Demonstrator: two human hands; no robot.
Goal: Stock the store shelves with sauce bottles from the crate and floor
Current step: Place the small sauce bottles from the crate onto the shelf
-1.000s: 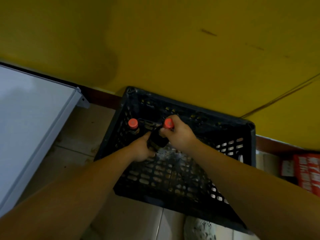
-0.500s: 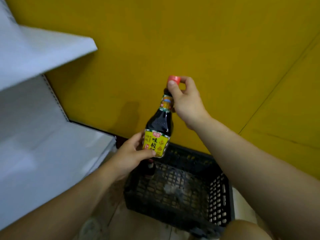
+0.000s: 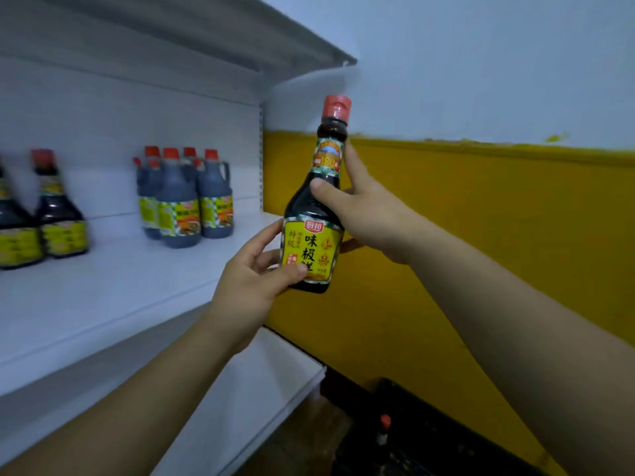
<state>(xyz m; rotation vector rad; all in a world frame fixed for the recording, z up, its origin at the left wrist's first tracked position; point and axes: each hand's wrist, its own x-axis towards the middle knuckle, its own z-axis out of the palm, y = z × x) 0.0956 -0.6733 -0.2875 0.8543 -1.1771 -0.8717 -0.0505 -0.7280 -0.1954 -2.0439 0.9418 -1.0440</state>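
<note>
We see a dark sauce bottle (image 3: pixel 309 240) with a red cap and yellow label, held in the air just past the right end of a white shelf (image 3: pixel 103 297). The left hand (image 3: pixel 252 283) grips its lower body, thumb across the label. The right hand (image 3: pixel 364 218) grasps its shoulder and neck from the right. Its long axis runs nearly vertical, cap up, top leaning slightly right, label facing us. On the shelf stand clustered jugs (image 3: pixel 185 204) and two more bottles (image 3: pixel 58 218). Below, a black crate (image 3: pixel 433 444) holds one bottle (image 3: pixel 383 432).
</note>
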